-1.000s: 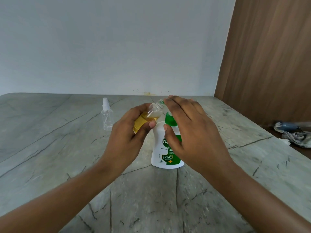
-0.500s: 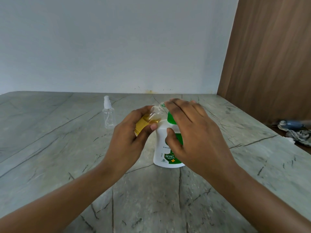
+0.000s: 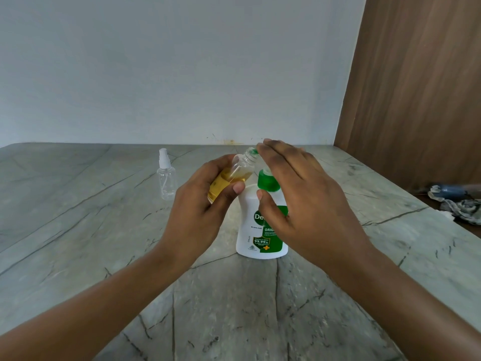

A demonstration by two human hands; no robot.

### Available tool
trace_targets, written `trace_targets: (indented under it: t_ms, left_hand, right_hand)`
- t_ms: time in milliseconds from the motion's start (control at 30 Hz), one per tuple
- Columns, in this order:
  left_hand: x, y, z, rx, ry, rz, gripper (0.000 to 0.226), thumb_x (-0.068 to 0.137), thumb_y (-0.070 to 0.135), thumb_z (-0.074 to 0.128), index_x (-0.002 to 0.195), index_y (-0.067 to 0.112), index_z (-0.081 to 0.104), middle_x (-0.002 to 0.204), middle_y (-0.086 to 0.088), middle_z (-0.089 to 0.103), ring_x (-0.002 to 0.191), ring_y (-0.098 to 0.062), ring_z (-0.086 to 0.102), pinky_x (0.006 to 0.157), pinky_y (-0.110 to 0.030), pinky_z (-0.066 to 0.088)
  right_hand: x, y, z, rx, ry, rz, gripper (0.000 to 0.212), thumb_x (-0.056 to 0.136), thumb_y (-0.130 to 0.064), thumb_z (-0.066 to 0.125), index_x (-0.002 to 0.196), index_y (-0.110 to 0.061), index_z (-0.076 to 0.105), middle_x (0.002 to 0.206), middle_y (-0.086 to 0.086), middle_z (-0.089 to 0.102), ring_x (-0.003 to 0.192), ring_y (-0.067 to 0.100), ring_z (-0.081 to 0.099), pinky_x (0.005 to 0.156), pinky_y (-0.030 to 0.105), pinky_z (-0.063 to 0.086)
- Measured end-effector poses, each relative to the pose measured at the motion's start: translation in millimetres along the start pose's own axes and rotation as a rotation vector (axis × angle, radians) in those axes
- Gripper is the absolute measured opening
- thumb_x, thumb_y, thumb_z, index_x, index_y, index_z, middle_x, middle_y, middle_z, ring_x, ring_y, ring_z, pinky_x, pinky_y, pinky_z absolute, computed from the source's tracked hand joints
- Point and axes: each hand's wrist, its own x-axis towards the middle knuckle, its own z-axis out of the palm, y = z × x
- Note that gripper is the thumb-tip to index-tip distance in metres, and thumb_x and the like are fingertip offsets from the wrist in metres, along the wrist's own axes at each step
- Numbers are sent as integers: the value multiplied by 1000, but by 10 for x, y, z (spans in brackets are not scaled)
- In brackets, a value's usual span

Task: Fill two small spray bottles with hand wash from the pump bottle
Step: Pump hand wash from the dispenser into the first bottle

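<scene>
A white and green pump bottle (image 3: 253, 230) of hand wash stands upright in the middle of the marble table. My left hand (image 3: 197, 209) holds a small clear spray bottle (image 3: 234, 173) tilted, its open neck at the green pump spout; amber liquid fills its lower part. My right hand (image 3: 299, 194) lies over the pump head with fingers spread and the thumb against the pump's green collar. A second small spray bottle (image 3: 166, 175), clear with its white sprayer on, stands upright to the left, apart from both hands.
The grey marble table (image 3: 78, 230) runs back to a pale wall. A brown wooden panel (image 3: 416, 87) rises at the right. Beyond the table's right edge lies a crumpled cloth (image 3: 460, 207) on a dark surface.
My right hand has risen slightly over the pump head, showing more of the green collar. The tilted bottle stays at the spout. The view has shifted a little.
</scene>
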Motion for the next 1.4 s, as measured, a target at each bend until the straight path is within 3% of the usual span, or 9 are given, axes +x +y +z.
trace_targets:
  t_ms: [433, 767, 967, 1200, 1400]
  left_hand:
    - [-74, -52, 5, -13, -16, -10, 43, 87, 36, 52, 125, 19, 54, 107, 13, 63, 97, 6, 56, 73, -2, 39]
    - [-74, -77, 10, 0, -30, -22, 43, 87, 39, 50, 127, 21, 52, 109, 14, 63, 99, 6, 55, 75, -2, 39]
    - [-27, -28, 3, -16, -21, -17, 45, 88, 39, 51, 128, 19, 53, 111, 13, 63, 98, 3, 57, 76, -3, 40]
    - [-7, -8, -19, -17, -18, -8, 45, 87, 38, 51, 127, 18, 53, 111, 12, 63, 98, 4, 57, 75, -3, 40]
    - [-7, -13, -3, -10, -19, -9, 45, 86, 39, 50, 127, 19, 53, 109, 13, 63, 98, 7, 54, 74, -2, 38]
  right_hand:
    - [-80, -32, 83, 61, 5, 2, 51, 82, -31, 48, 127, -7, 53, 125, 5, 56, 114, 13, 40, 97, 16, 24]
    - [-69, -41, 87, 6, -23, -2, 53, 83, -34, 43, 128, -8, 52, 125, 5, 57, 115, 12, 39, 104, 28, 26]
    - [-24, -10, 26, 29, -7, 14, 54, 85, -37, 40, 132, -10, 49, 131, 4, 54, 117, 11, 36, 90, 20, 31]
    - [-22, 9, 5, 90, -1, 15, 55, 86, -37, 39, 134, -11, 47, 135, 5, 51, 120, 11, 35, 96, 31, 32]
    - [-22, 30, 33, 43, 11, 1, 50, 85, -29, 44, 131, -11, 50, 131, 4, 54, 117, 12, 38, 96, 27, 31]
